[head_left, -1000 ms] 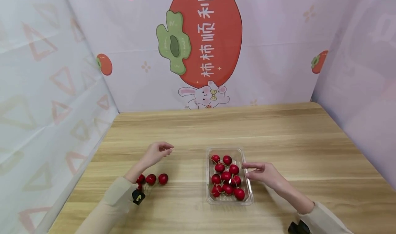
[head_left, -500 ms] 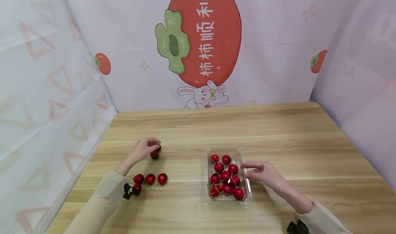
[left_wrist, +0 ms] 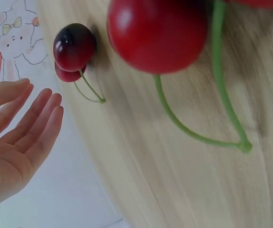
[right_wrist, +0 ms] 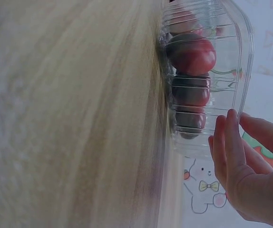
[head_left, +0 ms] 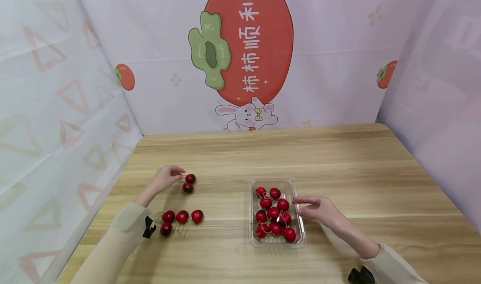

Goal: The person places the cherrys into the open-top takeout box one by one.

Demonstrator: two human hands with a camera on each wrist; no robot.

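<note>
L hand mid-left of frame, fingers loose, empty, just beside cherry pair lying free on table. R hand fingers straight against tray side, prob. steadying it. Four cherries lower left.

A staged recording booth: printed persimmon backdrop and fabric walls enclose a wooden table.
</note>
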